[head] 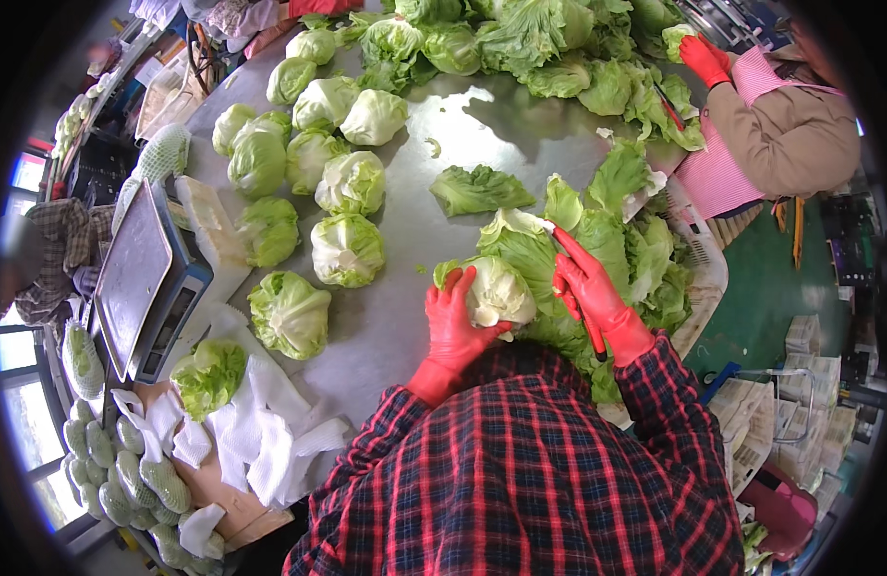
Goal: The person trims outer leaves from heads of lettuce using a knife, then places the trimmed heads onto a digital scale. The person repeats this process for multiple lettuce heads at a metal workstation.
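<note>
My left hand (458,324), in a red rubber glove, grips the side of a pale lettuce head (502,291) at the table's near edge. Its whitish leaves and a cut stem end show. Slanting through my gloved right hand (594,295) is a red-handled tool (597,340) with a black end, probably a knife; its blade cannot be made out. The right fingertips touch or lie close to the pale edge of a large green lettuce leaf (519,241), to the right of the head. A loose leaf (481,191) rests on the metal table (414,317) beyond.
Several lettuce heads (348,248) stand to the left, near a weighing scale (144,281) and white foam net sleeves (256,432). Loose leaves fill a white crate (710,270) at right. More lettuce (537,36) is piled at the back. A co-worker's gloved hand (702,61) holds lettuce.
</note>
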{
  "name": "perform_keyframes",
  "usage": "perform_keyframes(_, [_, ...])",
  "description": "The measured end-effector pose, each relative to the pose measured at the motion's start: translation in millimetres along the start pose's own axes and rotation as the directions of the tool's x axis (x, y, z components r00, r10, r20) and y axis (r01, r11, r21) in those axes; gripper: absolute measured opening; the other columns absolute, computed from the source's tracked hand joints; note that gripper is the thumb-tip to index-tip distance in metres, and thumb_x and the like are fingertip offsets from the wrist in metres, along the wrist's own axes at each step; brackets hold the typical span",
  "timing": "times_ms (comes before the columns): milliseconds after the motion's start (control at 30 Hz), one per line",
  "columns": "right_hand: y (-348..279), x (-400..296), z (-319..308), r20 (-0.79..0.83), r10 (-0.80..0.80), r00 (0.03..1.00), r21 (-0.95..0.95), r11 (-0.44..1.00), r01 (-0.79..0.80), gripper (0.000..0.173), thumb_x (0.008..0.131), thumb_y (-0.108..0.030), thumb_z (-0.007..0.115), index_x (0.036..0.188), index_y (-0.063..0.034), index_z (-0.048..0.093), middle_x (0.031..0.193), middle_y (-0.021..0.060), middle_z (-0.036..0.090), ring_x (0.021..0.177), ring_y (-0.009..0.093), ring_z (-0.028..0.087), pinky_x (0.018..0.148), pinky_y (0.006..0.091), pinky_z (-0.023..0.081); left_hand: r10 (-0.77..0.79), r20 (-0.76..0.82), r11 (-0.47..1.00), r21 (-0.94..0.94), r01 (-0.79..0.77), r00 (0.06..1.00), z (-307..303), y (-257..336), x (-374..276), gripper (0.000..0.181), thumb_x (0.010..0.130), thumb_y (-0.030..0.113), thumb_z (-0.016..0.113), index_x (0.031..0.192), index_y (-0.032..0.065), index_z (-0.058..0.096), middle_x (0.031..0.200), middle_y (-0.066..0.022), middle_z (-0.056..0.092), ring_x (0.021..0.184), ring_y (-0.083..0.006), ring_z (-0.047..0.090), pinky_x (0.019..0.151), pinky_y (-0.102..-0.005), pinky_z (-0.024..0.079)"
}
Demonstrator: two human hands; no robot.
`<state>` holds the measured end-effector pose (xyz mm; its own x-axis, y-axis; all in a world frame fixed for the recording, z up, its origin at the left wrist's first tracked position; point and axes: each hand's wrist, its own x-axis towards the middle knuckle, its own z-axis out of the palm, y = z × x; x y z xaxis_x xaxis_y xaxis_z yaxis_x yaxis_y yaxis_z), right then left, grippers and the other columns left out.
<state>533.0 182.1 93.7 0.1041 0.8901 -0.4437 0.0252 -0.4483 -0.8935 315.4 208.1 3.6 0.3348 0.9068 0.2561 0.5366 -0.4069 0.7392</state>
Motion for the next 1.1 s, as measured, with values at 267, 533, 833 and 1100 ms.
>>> perform_keyframes(267, [37.9, -27.5, 27.8, 0.129, -0.058, 0.990, -0.293, 0.952, 0.093, 0.062, 0.098, -0.023, 0.050, 0.151, -0.0173, 0.018, 0.073, 0.0096, 0.060, 0.062, 0.018, 0.058, 0.062, 0.0298, 0.046, 0.014, 0.019, 0.999, -0.052, -0.013, 1.000, -0.5, -2.0, -4.3, 0.098, 0.047, 0.036, 0.090, 0.130, 0.0068, 0.047, 0.126, -0.0160, 0.049, 0.108, -0.0381, 0.045, 0.094, -0.0473, 0.037])
perform_keyframes(533, [41.7, -36.0, 47.4, 0.171, -0.108, 0.979, -0.365, 0.917, 0.164, 0.063, 0.096, -0.020, 0.052, 0.150, -0.0182, 0.021, 0.098, 0.0267, 0.063, 0.086, 0.044, 0.061, 0.076, 0.0405, 0.048, 0.010, 0.020, 1.000, -0.011, -0.010, 1.000, 1.8, -2.4, -5.1, 0.097, 0.050, 0.040, 0.088, 0.130, 0.0047, 0.046, 0.127, -0.0167, 0.048, 0.108, -0.0387, 0.045, 0.093, -0.0481, 0.038])
perform_keyframes(833, [49.8, -23.4, 39.1, -0.139, -0.113, 0.984, -0.234, 0.969, 0.078, 0.051, 0.100, -0.024, 0.046, 0.149, -0.0234, 0.029, 0.069, 0.0053, 0.055, 0.053, 0.010, 0.051, 0.050, 0.0271, 0.045, -0.019, 0.029, 1.000, -0.005, 0.019, 0.999, 0.2, 0.0, -6.2, 0.099, 0.049, 0.039, 0.089, 0.131, 0.0053, 0.045, 0.128, -0.0167, 0.048, 0.109, -0.0387, 0.044, 0.094, -0.0480, 0.037])
perform_keyframes(1100, [43.0, -4.7, -4.4, -0.154, 0.089, 0.984, 0.251, 0.967, -0.048, 0.047, 0.101, -0.017, 0.043, 0.146, -0.0261, 0.034, 0.066, 0.0013, 0.052, 0.040, 0.008, 0.041, 0.035, 0.0229, 0.036, -0.103, 0.056, 0.966, -0.233, 0.113, 0.993, -7.0, -13.9, -17.9, 0.108, 0.046, 0.037, 0.091, 0.136, 0.0086, 0.039, 0.136, -0.0181, 0.041, 0.125, -0.0368, 0.040, 0.106, -0.0471, 0.033])
